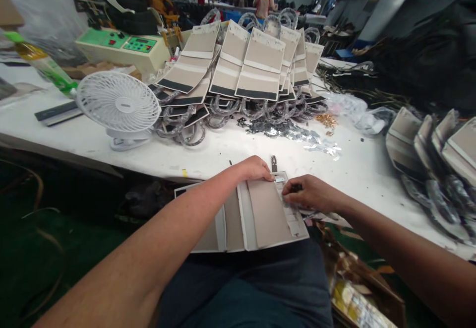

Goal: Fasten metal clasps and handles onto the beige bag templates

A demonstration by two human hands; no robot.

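A beige folded bag panel (267,214) with pale strips lies across my lap against the table edge. My left hand (256,169) reaches over it and grips its far edge, fingertips beside a small shiny metal plate (278,179). On the panel's right border, my right hand (310,194) has its fingers pinched together. Something small and dark shows between them, too little to name. Just beyond the panel, a narrow metal piece (274,163) lies on the table.
Similar panels with wrapped handles are heaped (260,65) at the back, and more panels (407,144) stand at right. Loose metal plates (282,132) and gold-coloured bits (327,119) lie before the heap. A white fan (121,104) and a control box (126,47) stand left.
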